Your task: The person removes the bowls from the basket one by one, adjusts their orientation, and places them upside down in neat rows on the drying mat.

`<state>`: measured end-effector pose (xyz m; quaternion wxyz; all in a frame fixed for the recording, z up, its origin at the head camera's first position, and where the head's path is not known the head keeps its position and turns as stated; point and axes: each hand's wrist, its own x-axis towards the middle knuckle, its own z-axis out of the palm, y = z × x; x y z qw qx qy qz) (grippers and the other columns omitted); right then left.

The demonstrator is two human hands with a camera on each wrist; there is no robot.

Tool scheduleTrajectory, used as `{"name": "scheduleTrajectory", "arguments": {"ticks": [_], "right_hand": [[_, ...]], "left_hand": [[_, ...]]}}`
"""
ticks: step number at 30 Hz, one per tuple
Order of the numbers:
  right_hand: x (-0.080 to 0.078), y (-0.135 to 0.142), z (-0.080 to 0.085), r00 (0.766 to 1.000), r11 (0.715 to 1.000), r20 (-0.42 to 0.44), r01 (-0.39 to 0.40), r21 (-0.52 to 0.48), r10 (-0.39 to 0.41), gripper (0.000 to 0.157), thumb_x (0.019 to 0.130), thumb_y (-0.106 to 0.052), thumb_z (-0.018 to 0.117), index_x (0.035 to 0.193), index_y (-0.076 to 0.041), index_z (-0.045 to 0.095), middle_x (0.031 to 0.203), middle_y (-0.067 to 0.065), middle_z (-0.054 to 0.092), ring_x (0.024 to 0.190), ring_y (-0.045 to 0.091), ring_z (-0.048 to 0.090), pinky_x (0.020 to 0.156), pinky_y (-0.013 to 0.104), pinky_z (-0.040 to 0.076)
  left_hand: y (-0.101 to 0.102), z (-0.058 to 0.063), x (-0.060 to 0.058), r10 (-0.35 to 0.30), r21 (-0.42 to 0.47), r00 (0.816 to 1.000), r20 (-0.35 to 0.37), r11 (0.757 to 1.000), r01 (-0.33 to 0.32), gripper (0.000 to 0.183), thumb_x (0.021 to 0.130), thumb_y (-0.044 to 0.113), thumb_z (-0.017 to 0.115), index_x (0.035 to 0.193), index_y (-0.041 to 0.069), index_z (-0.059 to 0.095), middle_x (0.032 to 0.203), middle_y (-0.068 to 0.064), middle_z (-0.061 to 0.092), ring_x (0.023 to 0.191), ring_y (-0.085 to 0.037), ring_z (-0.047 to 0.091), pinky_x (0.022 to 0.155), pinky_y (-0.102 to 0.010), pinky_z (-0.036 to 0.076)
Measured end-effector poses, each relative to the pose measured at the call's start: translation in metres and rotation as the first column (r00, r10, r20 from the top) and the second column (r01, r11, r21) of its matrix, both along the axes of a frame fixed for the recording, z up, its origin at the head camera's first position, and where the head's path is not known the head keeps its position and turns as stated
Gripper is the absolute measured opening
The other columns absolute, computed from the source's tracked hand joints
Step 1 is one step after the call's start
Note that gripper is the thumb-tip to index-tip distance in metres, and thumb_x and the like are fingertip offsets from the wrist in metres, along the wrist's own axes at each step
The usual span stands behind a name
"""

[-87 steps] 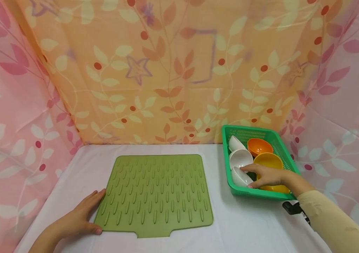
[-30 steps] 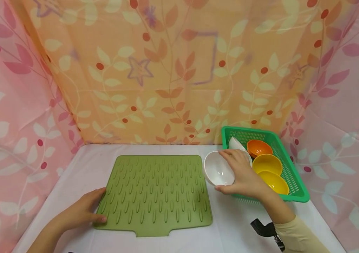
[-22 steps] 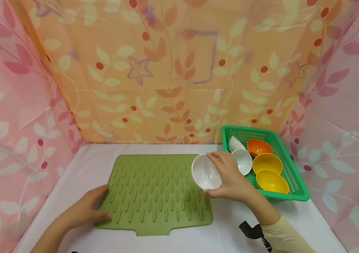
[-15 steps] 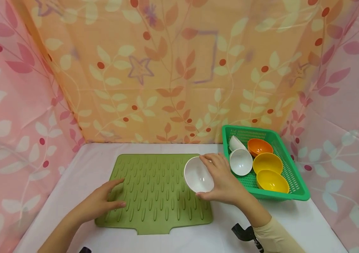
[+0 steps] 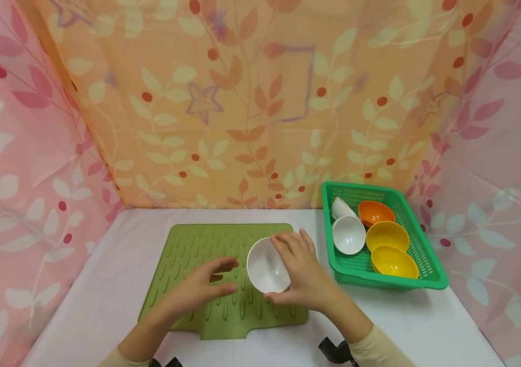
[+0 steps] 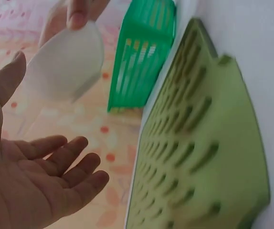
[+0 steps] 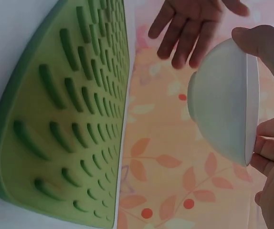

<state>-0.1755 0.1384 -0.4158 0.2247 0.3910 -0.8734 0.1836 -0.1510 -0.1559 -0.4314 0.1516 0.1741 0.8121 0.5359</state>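
My right hand point(image 5: 304, 272) grips a white bowl point(image 5: 266, 266) by its rim, thumb on one side and fingers on the other. The bowl is tilted, its hollow facing the head camera. In the right wrist view the bowl point(image 7: 223, 100) hangs above the green ribbed mat point(image 7: 75, 124), its foot toward the mat side. My left hand point(image 5: 201, 288) is just left of the bowl, thumb and fingers spread apart with nothing between them. In the left wrist view the left palm point(image 6: 27, 186) faces up near the bowl point(image 6: 68, 62), with a gap between them.
A green basket point(image 5: 393, 283) stands at the right with white bowls point(image 5: 349, 235), an orange bowl point(image 5: 376, 213) and yellow bowls point(image 5: 387, 237) in it. The green mat point(image 5: 187, 244) lies on a white-covered table point(image 5: 86, 306). Patterned curtains point(image 5: 260, 102) enclose the back and sides.
My right hand has taken the white bowl out of the basket and carried it left over the mat. The left hand has left the mat's left edge and moved right, toward the bowl.
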Motion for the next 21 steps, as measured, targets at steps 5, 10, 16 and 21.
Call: {"name": "scheduleTrajectory", "arguments": {"ticks": [5, 10, 16, 21], "right_hand": [[0.007, -0.006, -0.004, 0.999, 1.0, -0.044, 0.007, 0.006, -0.007, 0.116, 0.06, -0.061, 0.088, 0.15, -0.002, 0.045, 0.146, 0.01, 0.047, 0.141, 0.028, 0.036, 0.12, 0.065, 0.014], [0.013, -0.012, -0.013, 0.996, 1.0, -0.087, 0.009, -0.001, -0.009, 0.117, 0.059, -0.061, 0.088, 0.15, -0.001, 0.046, 0.146, 0.01, 0.047, 0.142, 0.029, 0.036, 0.119, 0.066, 0.014], [0.016, -0.017, -0.02, 0.993, 0.999, -0.12, 0.013, -0.032, -0.017, 0.121, 0.058, -0.063, 0.088, 0.152, 0.0, 0.044, 0.149, 0.011, 0.046, 0.143, 0.03, 0.037, 0.118, 0.067, 0.015], [0.018, -0.019, -0.024, 0.99, 0.999, -0.135, 0.021, -0.045, -0.027, 0.122, 0.058, -0.062, 0.088, 0.153, 0.0, 0.043, 0.15, 0.013, 0.046, 0.143, 0.031, 0.038, 0.119, 0.066, 0.014]], "left_hand": [[0.016, -0.002, 0.0, -0.022, 0.117, 0.997, 0.074, 0.993, 0.013, 0.067, 0.096, 0.032, 0.074, 0.15, 0.002, 0.047, 0.147, -0.017, 0.056, 0.134, -0.043, 0.052, 0.101, -0.048, 0.053], [0.022, -0.004, 0.001, -0.014, 0.186, 0.992, 0.124, 0.983, -0.01, 0.061, 0.096, 0.03, 0.074, 0.146, 0.003, 0.052, 0.14, -0.014, 0.061, 0.128, -0.032, 0.057, 0.1, -0.043, 0.053], [0.025, -0.005, 0.001, 0.013, 0.198, 0.986, 0.166, 0.979, -0.046, 0.061, 0.096, 0.031, 0.074, 0.145, 0.001, 0.053, 0.133, -0.011, 0.065, 0.122, -0.026, 0.06, 0.101, -0.044, 0.052], [0.024, -0.005, 0.001, 0.009, 0.21, 0.975, 0.223, 0.976, -0.057, 0.063, 0.097, 0.033, 0.073, 0.146, 0.001, 0.052, 0.134, -0.01, 0.064, 0.122, -0.025, 0.059, 0.103, -0.046, 0.05]]}}
